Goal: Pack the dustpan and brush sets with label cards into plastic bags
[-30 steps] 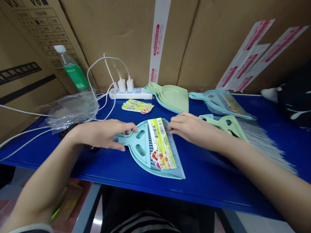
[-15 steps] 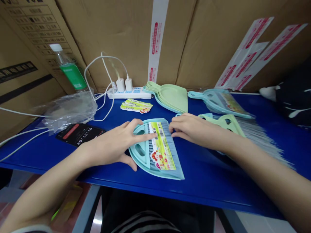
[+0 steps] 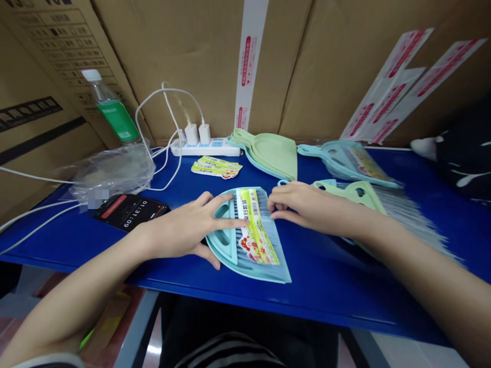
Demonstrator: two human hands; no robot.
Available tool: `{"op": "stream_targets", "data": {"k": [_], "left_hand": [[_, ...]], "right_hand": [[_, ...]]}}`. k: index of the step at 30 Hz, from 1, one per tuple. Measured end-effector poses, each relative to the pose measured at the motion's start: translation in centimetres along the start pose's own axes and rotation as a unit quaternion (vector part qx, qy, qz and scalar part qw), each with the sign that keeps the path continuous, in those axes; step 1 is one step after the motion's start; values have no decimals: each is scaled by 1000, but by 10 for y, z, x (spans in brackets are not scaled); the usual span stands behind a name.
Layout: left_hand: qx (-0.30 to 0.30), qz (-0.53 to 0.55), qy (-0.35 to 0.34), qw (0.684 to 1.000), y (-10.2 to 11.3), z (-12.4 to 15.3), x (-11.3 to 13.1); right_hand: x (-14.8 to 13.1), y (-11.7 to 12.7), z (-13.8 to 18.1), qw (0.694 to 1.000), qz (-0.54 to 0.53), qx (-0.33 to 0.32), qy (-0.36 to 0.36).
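Note:
A light blue dustpan lies on the table with a matching hand brush on top of it, grey bristles to the right. Across the bristles rests a printed yellow-green label card. My left hand is spread over the brush's left part, open, with a fingertip pressing on the card and the thumb by the pan's rim. Just right of the card's upper end is my right hand, fingers curled and pinched together by the bristle edge. Whatever is between those fingertips is hidden.
Behind are loose label cards, stacked dustpans, a power strip with white cables and a bagged dustpan set. Green and blue brushes lie under my right forearm. A phone, plastic bag and bottle are left.
The card's upper end has shifted slightly left and its lower end up a little. My left fingers have slid slightly; my right hand stays near the same spot, fingers curled.

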State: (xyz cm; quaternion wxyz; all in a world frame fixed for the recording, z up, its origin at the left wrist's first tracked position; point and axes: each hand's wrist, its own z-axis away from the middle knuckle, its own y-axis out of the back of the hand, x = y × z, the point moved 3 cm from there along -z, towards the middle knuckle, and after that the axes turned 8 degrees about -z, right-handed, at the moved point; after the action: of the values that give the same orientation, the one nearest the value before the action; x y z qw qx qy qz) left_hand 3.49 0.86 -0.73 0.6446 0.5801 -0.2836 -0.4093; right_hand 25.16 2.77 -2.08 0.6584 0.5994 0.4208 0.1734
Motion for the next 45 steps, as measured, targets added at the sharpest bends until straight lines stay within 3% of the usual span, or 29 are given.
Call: {"op": "stream_targets", "data": {"k": [15,27,32,45], "left_hand": [[19,-14,-17,1000,-2,0,-2],[-12,-29,-8,999,1,-1,-1],[-16,-26,-13,999,0,-1,-2],[6,-24,-18,1000,0,0,-2]], "right_hand": [[-6,6,4,996,-74,-23,-52],[-8,-14,-7,995,86,41,1],[-6,-15,-4,991,130,29,15],[-5,-10,-2,998,62,10,5]]}}
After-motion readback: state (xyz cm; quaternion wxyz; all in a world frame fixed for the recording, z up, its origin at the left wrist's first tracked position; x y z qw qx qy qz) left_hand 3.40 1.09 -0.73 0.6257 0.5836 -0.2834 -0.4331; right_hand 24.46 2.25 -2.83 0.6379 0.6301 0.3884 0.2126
